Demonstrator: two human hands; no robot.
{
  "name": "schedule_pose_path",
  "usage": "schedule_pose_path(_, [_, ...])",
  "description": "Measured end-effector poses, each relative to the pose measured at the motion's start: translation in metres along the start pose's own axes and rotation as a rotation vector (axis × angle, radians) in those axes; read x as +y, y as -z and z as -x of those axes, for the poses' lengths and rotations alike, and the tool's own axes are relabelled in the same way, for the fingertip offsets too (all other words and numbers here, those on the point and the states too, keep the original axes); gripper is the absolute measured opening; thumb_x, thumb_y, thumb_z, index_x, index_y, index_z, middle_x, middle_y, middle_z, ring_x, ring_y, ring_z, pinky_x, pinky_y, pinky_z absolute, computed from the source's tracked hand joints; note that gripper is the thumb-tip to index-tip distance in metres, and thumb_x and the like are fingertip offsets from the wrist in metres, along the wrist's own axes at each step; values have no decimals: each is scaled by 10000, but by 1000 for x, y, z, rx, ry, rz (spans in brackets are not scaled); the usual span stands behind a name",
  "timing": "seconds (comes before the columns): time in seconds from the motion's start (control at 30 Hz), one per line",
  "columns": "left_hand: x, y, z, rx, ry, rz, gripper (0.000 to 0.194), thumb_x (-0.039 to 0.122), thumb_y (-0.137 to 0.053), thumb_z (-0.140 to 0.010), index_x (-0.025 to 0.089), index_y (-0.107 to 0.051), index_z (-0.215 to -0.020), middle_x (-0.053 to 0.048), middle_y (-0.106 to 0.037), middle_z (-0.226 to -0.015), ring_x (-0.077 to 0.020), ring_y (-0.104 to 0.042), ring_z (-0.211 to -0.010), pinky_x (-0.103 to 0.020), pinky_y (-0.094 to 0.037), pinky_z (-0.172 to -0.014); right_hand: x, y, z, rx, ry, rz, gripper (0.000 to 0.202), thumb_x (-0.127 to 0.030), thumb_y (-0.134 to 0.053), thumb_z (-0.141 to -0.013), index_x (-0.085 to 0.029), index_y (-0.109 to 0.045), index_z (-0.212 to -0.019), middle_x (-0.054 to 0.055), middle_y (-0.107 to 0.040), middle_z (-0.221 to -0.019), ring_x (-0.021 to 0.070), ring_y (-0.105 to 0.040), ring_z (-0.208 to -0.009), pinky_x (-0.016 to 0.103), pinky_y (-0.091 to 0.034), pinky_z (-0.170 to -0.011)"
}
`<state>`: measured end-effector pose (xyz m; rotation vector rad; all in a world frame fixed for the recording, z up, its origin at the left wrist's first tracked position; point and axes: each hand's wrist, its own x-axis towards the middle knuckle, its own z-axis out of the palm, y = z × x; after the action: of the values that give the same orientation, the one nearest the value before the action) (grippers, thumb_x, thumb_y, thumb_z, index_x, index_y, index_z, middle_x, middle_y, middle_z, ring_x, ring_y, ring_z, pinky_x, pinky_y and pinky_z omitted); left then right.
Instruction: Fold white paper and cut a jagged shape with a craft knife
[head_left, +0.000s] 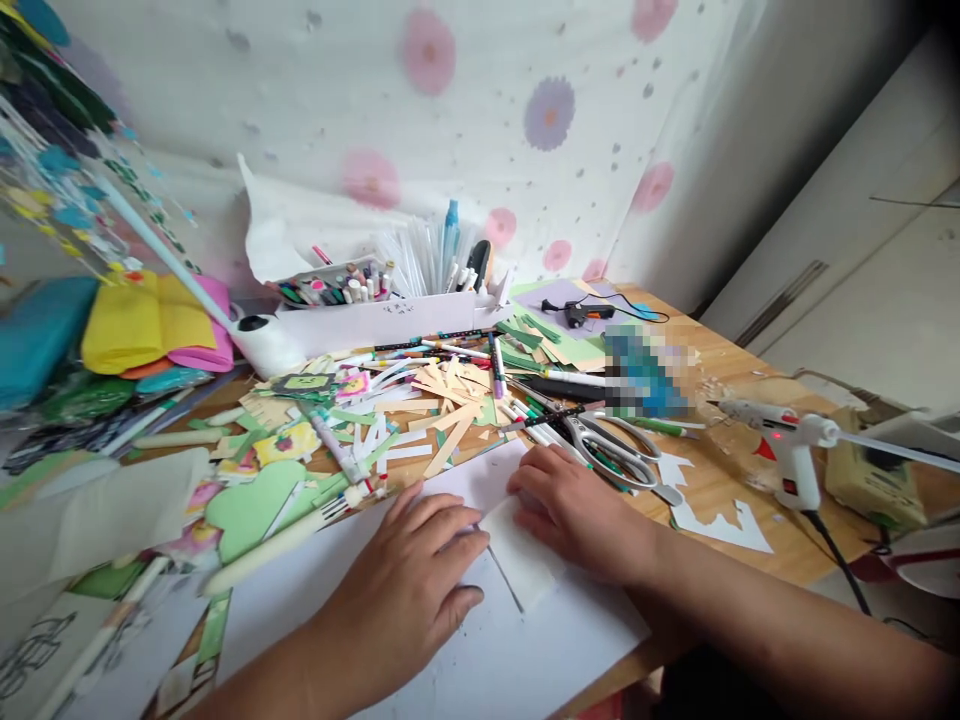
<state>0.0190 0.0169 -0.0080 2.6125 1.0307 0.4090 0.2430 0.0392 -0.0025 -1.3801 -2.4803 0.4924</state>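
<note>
A large white sheet of paper (300, 600) lies on the table in front of me. On it rests a small cream piece of paper (529, 565) with a dark line along its left edge. My right hand (577, 515) bends over the small piece's far right side and holds it down; the thumb is hidden. Just left of that piece, my left hand (420, 570) lies palm down with its fingers stretched out, their tips close to its upper left edge.
Paper strips (450, 390), markers and scissors (615, 450) crowd the table beyond my hands. To the right stands a white glue gun (787, 445) with a red light; a black one (589, 313) lies farther back. A white box (390, 322) holds pens. A green paper cutout (259, 505) lies left.
</note>
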Motion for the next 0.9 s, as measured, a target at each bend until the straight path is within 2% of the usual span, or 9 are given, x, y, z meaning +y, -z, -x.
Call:
schedule_pose_path(0.1, [2,2,1,0,-4,90,276,217,-578,-822,268,-606,-1091,-27,-637,-1122,-247,-514,-1072,-490,-303,-1041,-2,5,-2,-14,-37,-109,72,-115,-598,-752,-168,-618,-797,81,-591,-906,219,-531,-873,354,-443,-790])
schedule_pose_path(0.2, [3,5,4,69,11,199,248,197,-552,-823,238,-606,-1061,-51,-622,-1135,-241,-529,-1042,-439,-374,-984,1,14,-2,-124,-102,-418,45,-131,-583,-769,-173,-591,-784,41,-602,-821,170,-535,-754,286,-430,-684])
schedule_pose_path(0.37, [9,8,5,112,223,585,244,189,-570,-806,226,-554,-1047,-29,-650,-1039,-183,-585,-968,-293,-453,-868,1,17,-3,-246,-161,-930,120,-212,-603,-801,-192,-495,-849,-31,-489,-704,104,-424,-598,219,-331,-531])
schedule_pose_path(0.47, [12,6,3,96,293,782,148,168,-571,-796,216,-538,-933,3,-653,-861,-147,-598,-811,-241,-464,-758,-9,12,-7,-276,-147,-967,170,-197,-612,-787,-190,-501,-916,-47,-428,-685,97,-374,-588,216,-296,-523])
schedule_pose_path(0.6, [10,-2,2,118,388,831,65,157,-562,-779,203,-523,-802,25,-618,-691,-126,-564,-656,-214,-427,-614,-16,6,-9,-319,-135,-998,289,-263,-634,-787,-165,-510,-1028,-49,-423,-679,96,-363,-596,217,-295,-529])
schedule_pose_path(0.7, [4,-6,1,227,463,877,62,214,-567,-780,204,-507,-781,29,-592,-643,-124,-526,-599,-210,-403,-552,-8,4,-9,-403,-135,-1028,439,-329,-679,-766,-167,-493,-1129,-51,-455,-676,89,-403,-571,209,-305,-514])
schedule_pose_path(0.77, [0,-8,1,282,499,901,70,249,-548,-787,208,-492,-784,26,-584,-638,-131,-527,-593,-211,-406,-532,0,6,-9,-441,-169,-1016,429,-311,-680,-764,-176,-496,-1127,-49,-488,-677,88,-457,-544,207,-331,-505])
schedule_pose_path(0.83, [-3,-9,2,248,501,856,65,267,-521,-802,211,-492,-786,28,-571,-618,-139,-538,-584,-215,-418,-526,5,8,-8,-393,-217,-967,353,-255,-642,-780,-179,-504,-1095,-56,-495,-660,87,-479,-518,206,-351,-499])
schedule_pose_path(0.9, [-5,-8,4,179,428,676,90,267,-500,-823,211,-513,-755,42,-528,-563,-129,-515,-531,-206,-399,-494,7,12,-8,-296,-245,-816,322,-196,-618,-773,-184,-520,-1079,-62,-492,-645,84,-468,-520,201,-347,-500])
